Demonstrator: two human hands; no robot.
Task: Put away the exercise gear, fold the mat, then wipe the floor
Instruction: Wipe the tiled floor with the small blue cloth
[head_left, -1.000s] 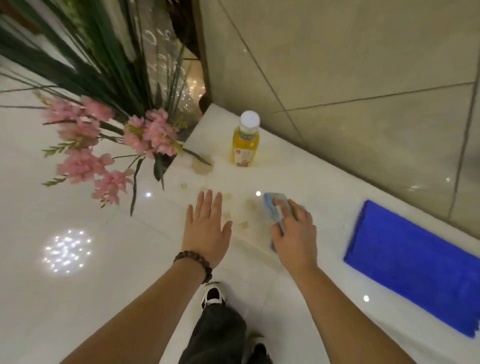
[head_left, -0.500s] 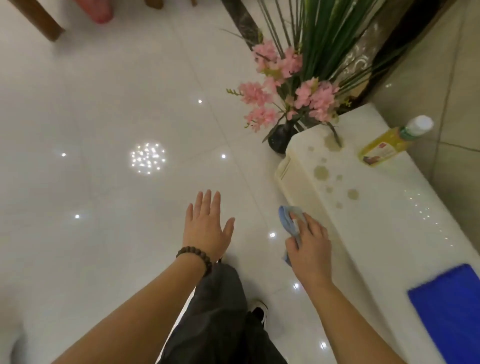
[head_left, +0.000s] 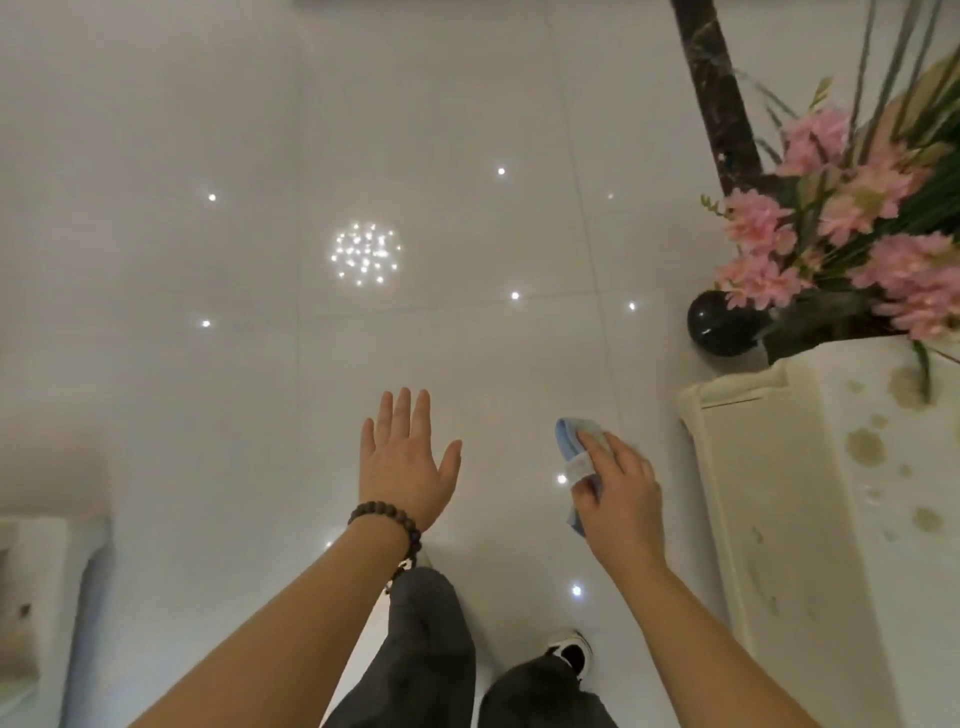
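Hovering over the floor (head_left: 208, 130), two hands: left (head_left: 405, 462) spread flat, right (head_left: 621, 499) clutching one blue cloth (head_left: 571, 441).

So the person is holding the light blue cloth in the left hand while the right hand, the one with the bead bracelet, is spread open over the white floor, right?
Not quite: the hands are swapped. In the head view the right hand grips the light blue cloth, and the left hand, which wears the bead bracelet, is spread open over the white floor.
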